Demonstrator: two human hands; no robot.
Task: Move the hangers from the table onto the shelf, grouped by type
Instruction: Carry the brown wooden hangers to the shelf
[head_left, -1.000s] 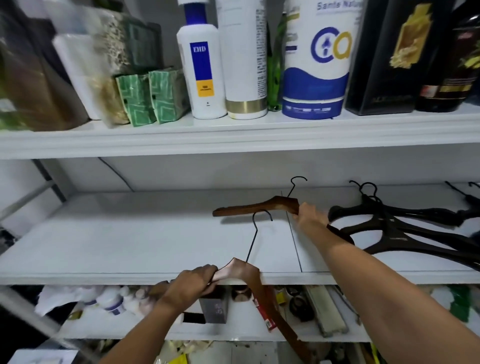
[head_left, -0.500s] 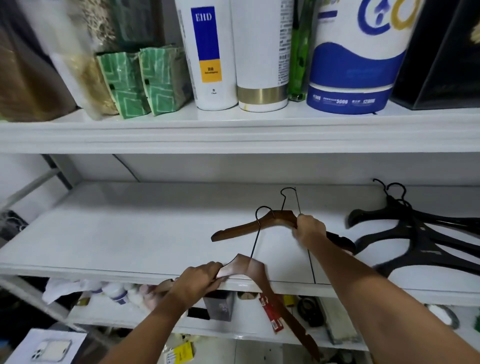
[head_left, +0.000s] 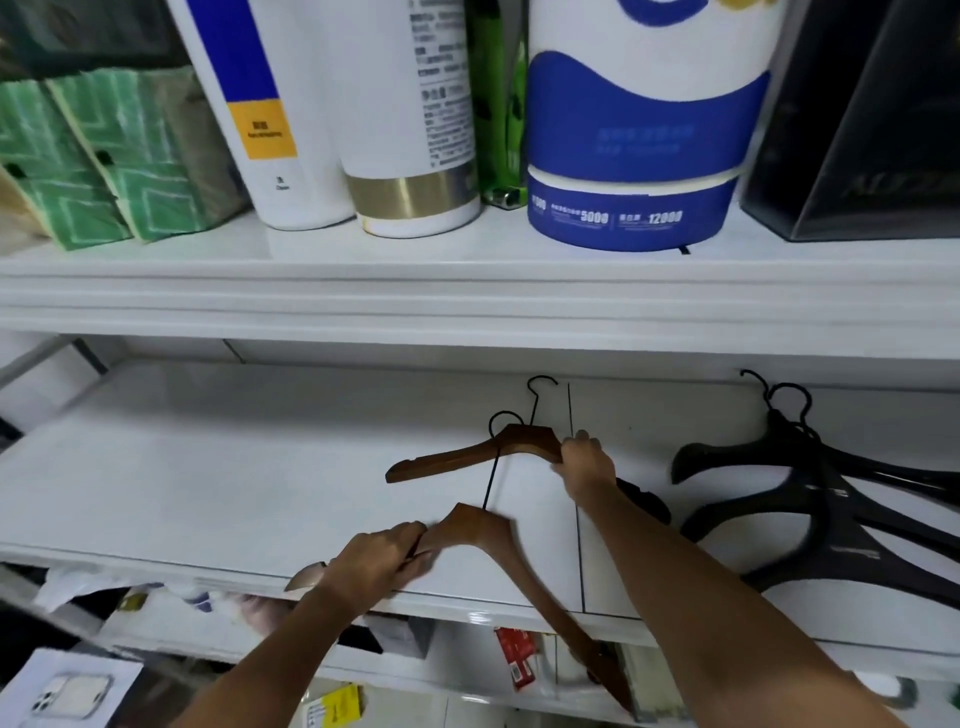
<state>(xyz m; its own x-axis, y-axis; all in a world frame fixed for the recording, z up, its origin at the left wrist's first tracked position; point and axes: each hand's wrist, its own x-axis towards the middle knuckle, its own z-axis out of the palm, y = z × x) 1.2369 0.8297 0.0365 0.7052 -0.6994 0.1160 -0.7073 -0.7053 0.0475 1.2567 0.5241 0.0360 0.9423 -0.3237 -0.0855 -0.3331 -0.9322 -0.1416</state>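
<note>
**Q:** What is seen to have changed on the middle shelf (head_left: 208, 467) in the last second?

**A:** The near wooden hanger (head_left: 483, 525) has been pushed farther in. Its wire hook, which ended short of the far wooden hanger (head_left: 457, 460) a second ago, is now laid across that hanger's neck. The gap between the two has been closed to almost nothing.

**Q:** What is meant by that for the sorting?

**A:** A wooden group is judged to be forming at the shelf's middle, kept apart from the black plastic hangers (head_left: 823, 499) stacked to the right. The near one is not yet fully placed: its right arm is left hanging past the shelf's near edge (nothing is seen beneath it there).

**Q:** How are the hands posed?

**A:** The left hand (head_left: 379, 561) is closed around the left arm of the near hanger at the shelf's front edge, with the forearm raised from below. The right hand (head_left: 584, 462) is reached deeper in, with its fingers curled over the right arm of the far hanger, just beside the neck. Both hangers are gripped, and neither is released.
</note>
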